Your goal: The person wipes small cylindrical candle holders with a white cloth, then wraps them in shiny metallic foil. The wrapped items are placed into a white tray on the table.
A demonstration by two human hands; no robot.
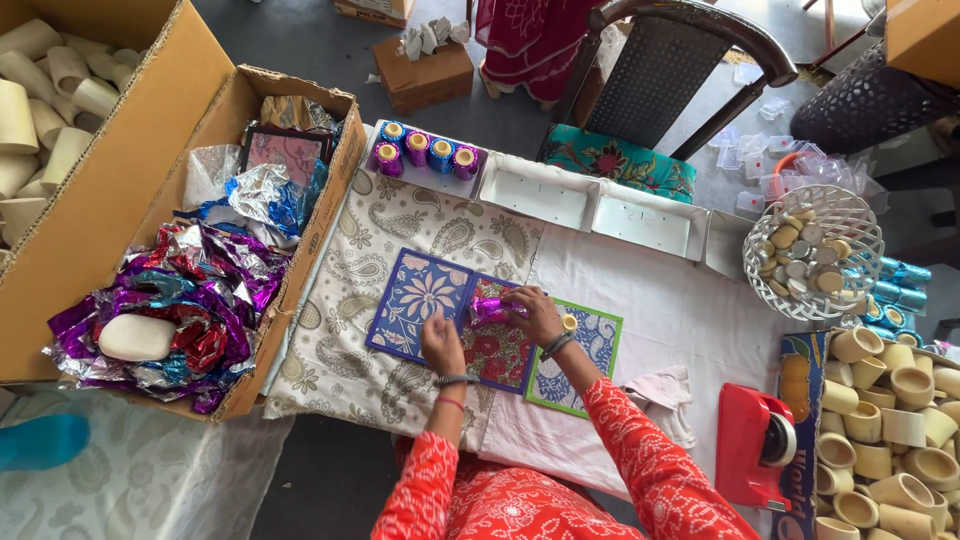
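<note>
My right hand (533, 311) grips a small cup wrapped in shiny purple foil (490, 308), holding it over a red floral mat (495, 352). My left hand (441, 343) rests just left of it, fingertips close to the foil near the blue floral mat (415, 295). A green-edged blue mat (590, 350) lies under my right wrist, with a small bare cup (569, 322) beside that hand. Both arms wear red patterned sleeves and bangles.
A cardboard box (320, 200) of crumpled foil sheets stands left. Finished foil-wrapped cups (425, 153) sit in a white tray at the back. A wire basket (812, 252), a red tape dispenser (757, 445) and a box of bare cups (890, 430) are right. A chair (660, 90) stands behind.
</note>
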